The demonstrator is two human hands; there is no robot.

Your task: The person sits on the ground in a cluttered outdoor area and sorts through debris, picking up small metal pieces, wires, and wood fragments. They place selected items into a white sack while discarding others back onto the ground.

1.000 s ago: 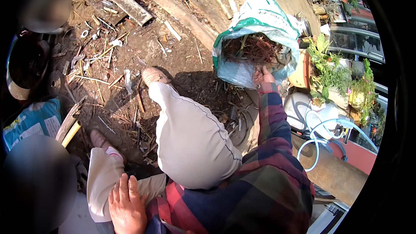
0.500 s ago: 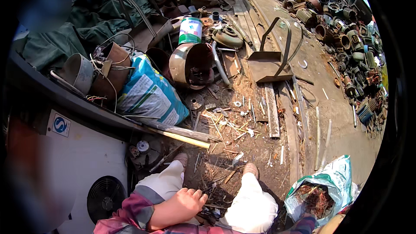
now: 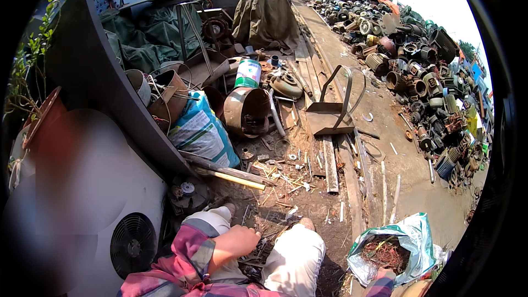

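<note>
My left hand (image 3: 243, 240) is in front of my left knee, its forearm lying across the thigh. Its fingers are curled inward, so I cannot see whether they hold anything. At the lower right, a white and green woven plastic bag (image 3: 419, 243) stands with its mouth wide. Tangled reddish and dark wire scraps (image 3: 388, 254) fill it. My right hand (image 3: 387, 273) reaches over the bag's near rim to the edge of the wire scraps. Its fingertips are hidden.
A rusty metal scoop with a hoop handle (image 3: 330, 118) lies ahead. A blue and white sack (image 3: 201, 132), a green and white pail (image 3: 248, 73) and a wooden stick (image 3: 231, 178) are at left. Old motors (image 3: 423, 77) are heaped at right. A fan unit (image 3: 133, 246) stands beside me.
The view has tilted up and shows more of the yard. My right hand now shows at the bag's near rim, where little of it showed before. The left hand's fingers look more curled.
</note>
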